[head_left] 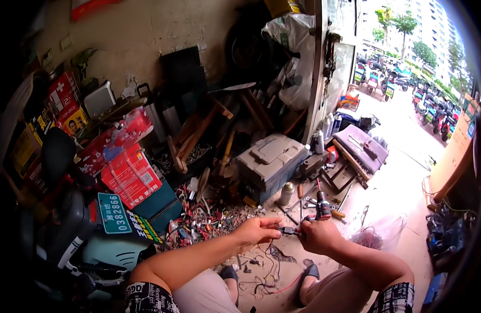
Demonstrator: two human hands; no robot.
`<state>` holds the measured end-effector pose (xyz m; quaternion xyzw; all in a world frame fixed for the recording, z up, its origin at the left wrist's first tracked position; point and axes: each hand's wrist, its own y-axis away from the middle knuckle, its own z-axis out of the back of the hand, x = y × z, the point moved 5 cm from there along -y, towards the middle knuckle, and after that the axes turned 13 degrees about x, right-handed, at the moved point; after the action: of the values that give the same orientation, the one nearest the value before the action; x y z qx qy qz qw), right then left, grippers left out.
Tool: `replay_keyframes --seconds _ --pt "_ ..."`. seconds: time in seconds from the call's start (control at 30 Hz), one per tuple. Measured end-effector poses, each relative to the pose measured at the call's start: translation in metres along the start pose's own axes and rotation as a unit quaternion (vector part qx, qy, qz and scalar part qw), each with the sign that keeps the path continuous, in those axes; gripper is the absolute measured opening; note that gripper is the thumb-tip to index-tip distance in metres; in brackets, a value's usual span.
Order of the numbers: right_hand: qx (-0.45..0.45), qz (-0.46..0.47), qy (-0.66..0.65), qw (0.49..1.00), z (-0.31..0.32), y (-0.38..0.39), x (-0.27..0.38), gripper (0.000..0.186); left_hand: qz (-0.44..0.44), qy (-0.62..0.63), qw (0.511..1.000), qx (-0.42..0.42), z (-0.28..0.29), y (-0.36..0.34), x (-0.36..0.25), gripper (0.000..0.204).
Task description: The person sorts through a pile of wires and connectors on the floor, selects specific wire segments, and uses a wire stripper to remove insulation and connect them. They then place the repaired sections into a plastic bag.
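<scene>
My left hand (258, 230) reaches in from the left with fingers closed on the near end of a small dark connector (287, 230). Thin wires (274, 255) hang below it, and red and black strands trail over the floor. Facing it, my right hand (319, 236) is curled in a fist against the connector's other end; what lies inside its fingers is hidden. Just above that fist stands a dark tool with a red band (322, 204); whether it is held or lies behind the hand, I cannot tell.
A spray can (287, 193) and several hand tools lie beyond my hands, beside a grey toolbox (269, 161). Loose electrical scraps (211, 219) pile up on the left near a scooter (104, 250). A padded purple stool (361, 148) and clear plastic bag (381, 235) are on the right.
</scene>
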<state>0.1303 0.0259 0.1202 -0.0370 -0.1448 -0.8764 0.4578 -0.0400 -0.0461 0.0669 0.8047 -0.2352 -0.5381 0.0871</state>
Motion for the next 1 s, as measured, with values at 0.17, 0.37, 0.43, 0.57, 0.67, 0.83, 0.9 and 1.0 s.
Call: replay_keyframes --seconds 0.17,0.37,0.43,0.57,0.67,0.83,0.9,1.0 --pt "-0.044 -0.029 0.002 0.999 -0.004 -0.002 -0.001 0.029 -0.009 0.131 0.989 0.071 -0.009 -0.005 0.006 0.042" --pt "-0.088 -0.051 -0.096 0.99 -0.004 -0.005 0.0 0.032 -0.155 0.035 0.987 -0.038 0.011 -0.002 -0.014 0.049" --pt "-0.061 -0.048 -0.248 0.966 -0.019 -0.011 -0.017 0.032 -0.218 -0.001 0.975 -0.052 0.007 -0.001 -0.026 0.051" --pt "0.045 -0.042 -0.598 0.799 -0.019 -0.019 0.006 0.03 -0.235 -0.066 0.968 -0.06 -0.006 0.002 -0.022 0.049" --pt "0.085 -0.036 -0.66 0.745 -0.027 -0.024 0.006 0.028 -0.275 -0.085 0.956 -0.051 -0.014 0.002 -0.021 0.042" --pt "0.092 0.014 -0.628 0.772 -0.037 -0.028 -0.002 0.021 -0.249 0.011 0.967 -0.06 -0.019 0.001 -0.018 0.021" --pt "0.093 0.019 -0.608 0.788 -0.027 -0.023 0.005 0.017 -0.236 0.044 0.97 -0.046 -0.018 0.002 -0.017 0.02" --pt "0.105 -0.015 -0.604 0.79 -0.009 -0.011 0.016 0.015 -0.244 0.064 0.967 -0.035 -0.016 0.003 -0.018 0.02"
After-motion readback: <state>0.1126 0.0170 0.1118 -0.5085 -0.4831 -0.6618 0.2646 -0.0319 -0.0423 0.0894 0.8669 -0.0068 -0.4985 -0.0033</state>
